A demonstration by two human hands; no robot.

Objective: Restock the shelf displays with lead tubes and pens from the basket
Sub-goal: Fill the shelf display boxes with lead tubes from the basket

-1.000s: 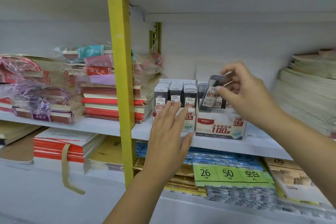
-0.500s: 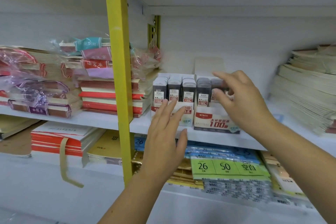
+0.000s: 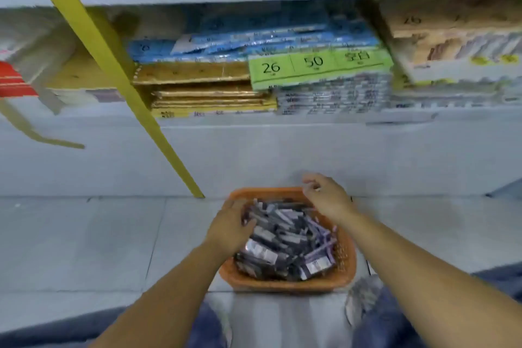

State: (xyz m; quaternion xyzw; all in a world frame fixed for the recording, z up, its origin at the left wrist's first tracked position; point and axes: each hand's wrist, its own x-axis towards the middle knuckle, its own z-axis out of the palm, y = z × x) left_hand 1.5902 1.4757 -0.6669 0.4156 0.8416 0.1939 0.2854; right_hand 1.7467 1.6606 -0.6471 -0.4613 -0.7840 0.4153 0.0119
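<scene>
An orange plastic basket (image 3: 285,286) stands on the tiled floor in front of the shelf, between my knees. It is piled with dark lead tubes (image 3: 282,243), with purple pens (image 3: 322,234) along its right side. My left hand (image 3: 228,227) rests at the basket's left rim, fingers spread and bent down onto the pile. My right hand (image 3: 327,198) hovers over the far right corner, fingers loosely curled and apart, holding nothing. The lead tube displays are out of view.
A slanting yellow shelf upright (image 3: 118,73) meets the floor left of the basket. The bottom shelf holds stacked packs with a green 26/50 label (image 3: 319,65), yellow folders (image 3: 209,99) and paper stacks (image 3: 452,59). My jeans-clad knees (image 3: 395,319) flank the basket.
My view dropped from the lead tube displays to the basket on the floor. Both hands left the shelf and came down to the basket; the right hand's tube stayed in the display.
</scene>
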